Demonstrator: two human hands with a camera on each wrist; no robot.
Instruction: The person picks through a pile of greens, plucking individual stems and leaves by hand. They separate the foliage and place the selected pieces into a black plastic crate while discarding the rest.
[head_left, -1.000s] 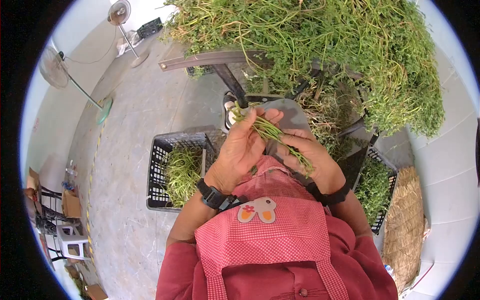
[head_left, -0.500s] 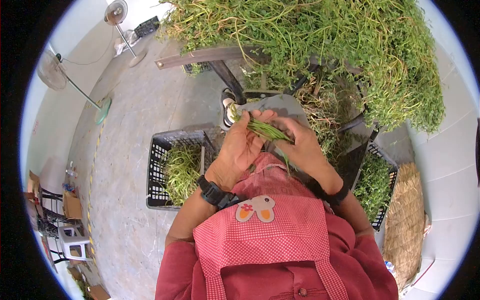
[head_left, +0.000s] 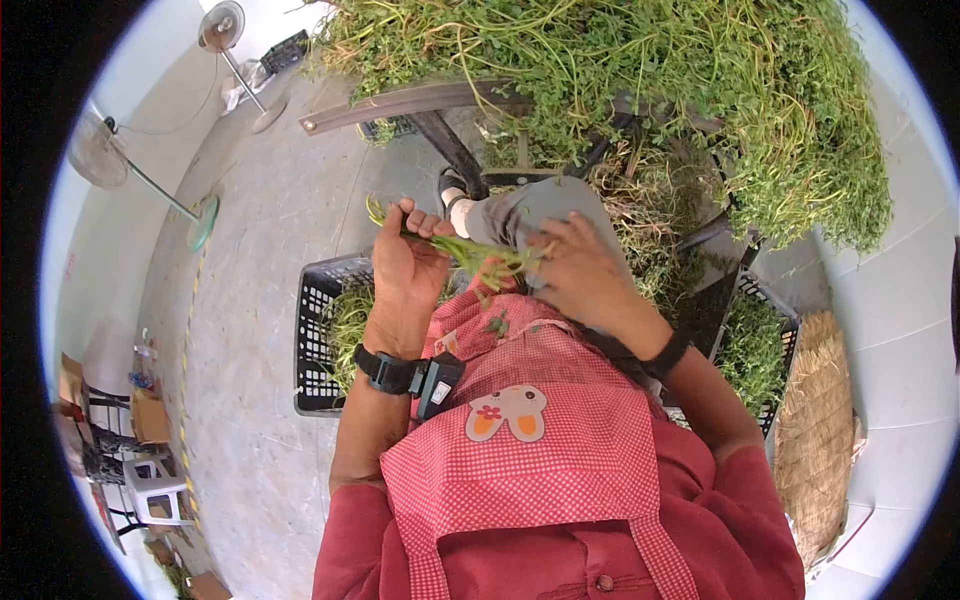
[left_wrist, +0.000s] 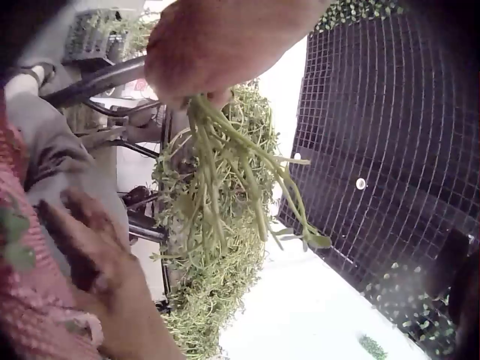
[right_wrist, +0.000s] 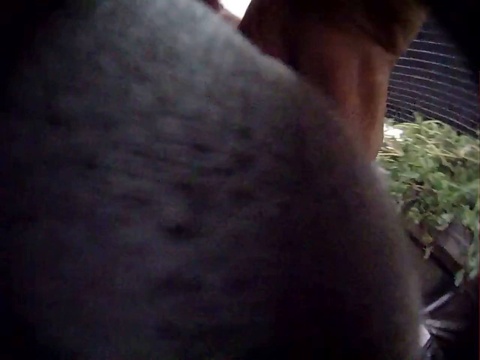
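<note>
My left hand [head_left: 405, 265] grips a small bunch of green stems [head_left: 465, 252], its fingers curled round one end. In the left wrist view, the stems [left_wrist: 225, 165] fan out below that hand [left_wrist: 217, 52], several ending in small leaves. To the right of the bunch's loose end, my right hand [head_left: 585, 275] is blurred over the lap, fingers spread and holding nothing. The left wrist view also has the right hand [left_wrist: 112, 277] low at the left, beside the grey trouser leg. Dark, out-of-focus cloth [right_wrist: 187, 187] fills most of the right wrist view.
A big heap of leafy greens [head_left: 640, 70] covers the table ahead, whose brown edge [head_left: 400, 103] faces me. Black crates with greens stand left [head_left: 302, 345] and right [head_left: 790, 350]. A straw bundle [head_left: 810, 430] lies right; standing fans [head_left: 222, 28] are at the far left.
Both hands were together on the stems; now they are apart. My left hand has moved left with the bunch, and my right hand has let go and spread its fingers.
</note>
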